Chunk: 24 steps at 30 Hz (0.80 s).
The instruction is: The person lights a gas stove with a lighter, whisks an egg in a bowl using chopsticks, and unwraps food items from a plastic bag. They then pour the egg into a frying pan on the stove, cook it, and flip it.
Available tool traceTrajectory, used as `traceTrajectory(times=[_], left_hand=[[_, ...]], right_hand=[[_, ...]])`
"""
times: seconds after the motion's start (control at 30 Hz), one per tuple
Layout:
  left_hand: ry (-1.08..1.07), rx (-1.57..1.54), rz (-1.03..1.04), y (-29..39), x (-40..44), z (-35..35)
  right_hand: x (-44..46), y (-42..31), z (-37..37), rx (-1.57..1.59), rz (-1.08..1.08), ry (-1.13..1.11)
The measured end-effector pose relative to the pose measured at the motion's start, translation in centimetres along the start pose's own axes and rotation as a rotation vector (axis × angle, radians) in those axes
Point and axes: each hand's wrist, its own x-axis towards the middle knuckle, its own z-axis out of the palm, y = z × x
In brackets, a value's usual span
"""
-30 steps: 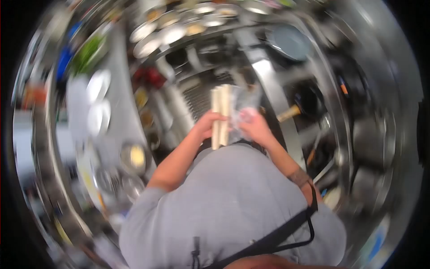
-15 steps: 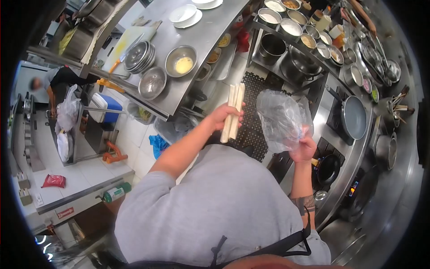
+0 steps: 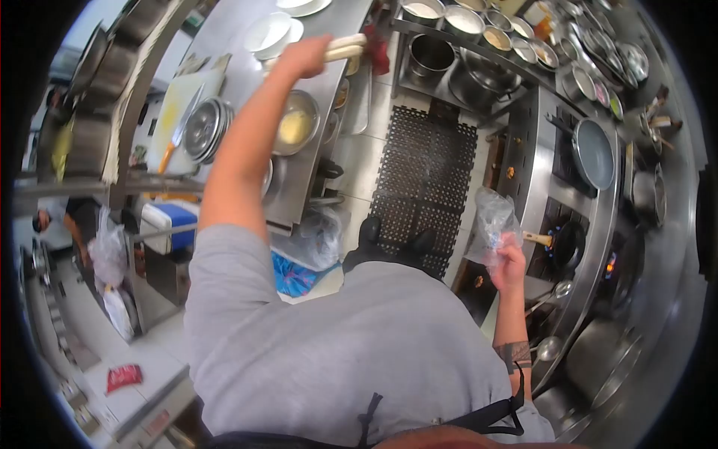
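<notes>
Out over the steel counter (image 3: 247, 71), my left hand (image 3: 305, 58) is closed around several long, pale, rolled sticks (image 3: 345, 46). They lie roughly level, near the white plates (image 3: 269, 34) and above a steel bowl (image 3: 314, 112) with yellow liquid like beaten egg (image 3: 295, 127). What the sticks are made of I cannot tell. Low on the right, my right hand (image 3: 510, 263) grips a crumpled clear plastic bag (image 3: 493, 217). The bag hangs beside the stove, left of a small black frying pan (image 3: 570, 245).
A knife (image 3: 179, 135) rests on a cutting board by stacked steel bowls (image 3: 203, 131). A grey frying pan (image 3: 593, 153) sits on the stove, where flames show. A perforated black mat (image 3: 422, 183) covers the floor. Another person (image 3: 63, 221) stands at the far left.
My left hand has swung forward and left with the sticks, from in front of my body to over the counter. The bag in my right hand is lower and more bunched.
</notes>
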Motion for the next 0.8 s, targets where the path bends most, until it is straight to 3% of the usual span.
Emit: traceTrajectory(times=[0.1,0.2,0.3,0.43,0.5,0.53,0.57,0.6,0.63,0.67,0.7,0.73,0.77,0.8], left_hand=[[-0.139,0.070,0.005,-4.6,2.1,1.5],[-0.265,0.166,-0.002,-6.9,2.6,4.7],[-0.311,0.051,0.008,-10.7,3.1,10.4],[-0.286,-0.034,0.026,-12.0,4.2,8.9],[-0.015,-0.243,0.054,-8.6,2.1,4.1],[0.013,-0.489,0.118,-5.2,-0.6,0.4],[-0.084,-0.830,0.174,-0.5,-5.5,-3.8],[-0.134,-1.052,0.443,3.0,-8.9,-4.8],[-0.287,-1.192,0.490,6.5,-13.5,-5.7],[-0.199,-0.931,0.663,9.6,-17.5,-4.5],[-0.197,-0.950,0.774,12.2,-20.7,-1.4],[-0.321,-0.773,0.670,14.4,-24.3,0.3],[-0.236,-0.887,0.589,16.2,-26.4,5.2],[-0.295,-0.999,0.418,17.4,-28.0,8.3]], right_hand=[[-2.1,0.9,2.4,0.009,-0.045,0.152],[-3.0,2.3,3.0,0.063,-0.047,0.158],[-3.2,2.8,5.3,0.051,-0.049,0.117],[-2.6,2.6,9.4,-0.013,-0.066,0.148],[-1.8,2.8,9.9,-0.079,-0.017,0.066],[-1.1,3.1,10.4,-0.090,0.002,0.059],[-0.5,3.5,10.8,-0.184,0.046,-0.012],[0.3,3.9,11.4,-0.272,0.087,-0.083],[1.2,4.3,12.3,-0.325,0.120,-0.159],[1.8,4.8,13.5,-0.373,0.157,-0.230],[2.2,5.1,14.7,-0.364,0.192,-0.283],[2.5,5.5,16.1,-0.353,0.232,-0.335],[2.4,6.3,17.9,-0.366,0.211,-0.334],[3.2,7.0,18.5,-0.451,0.268,-0.357]])
